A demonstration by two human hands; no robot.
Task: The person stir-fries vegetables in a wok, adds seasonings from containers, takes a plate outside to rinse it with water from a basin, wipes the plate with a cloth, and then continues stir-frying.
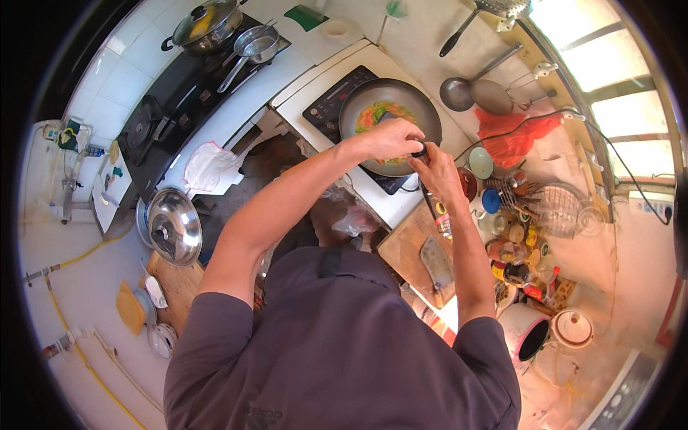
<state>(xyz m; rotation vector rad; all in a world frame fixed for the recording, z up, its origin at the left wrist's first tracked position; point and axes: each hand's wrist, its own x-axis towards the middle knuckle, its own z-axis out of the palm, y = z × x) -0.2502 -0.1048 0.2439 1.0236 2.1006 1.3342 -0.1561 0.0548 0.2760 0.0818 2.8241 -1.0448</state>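
Note:
My left hand (395, 137) and my right hand (438, 166) meet over the near right rim of a dark frying pan (424, 113). Between their fingers is a small black round-ended piece (418, 150); whether it is a cap or a handle end cannot be told. Chopped orange and green food (368, 115) lies in the pan, with a dark spatula blade (386, 116) on it, partly hidden by my left hand. The pan sits on a black induction cooker (325, 110). A labelled bottle (442, 223) shows beside my right wrist, its upper part hidden.
A cleaver (436, 260) rests on the wooden cutting board (400, 244) at the near right. Several jars and bottles (508, 250) crowd the wall side. A gas stove (180, 121) with a lidded pot (212, 29) stands left. Ladles (457, 94) hang near a power cord (623, 150).

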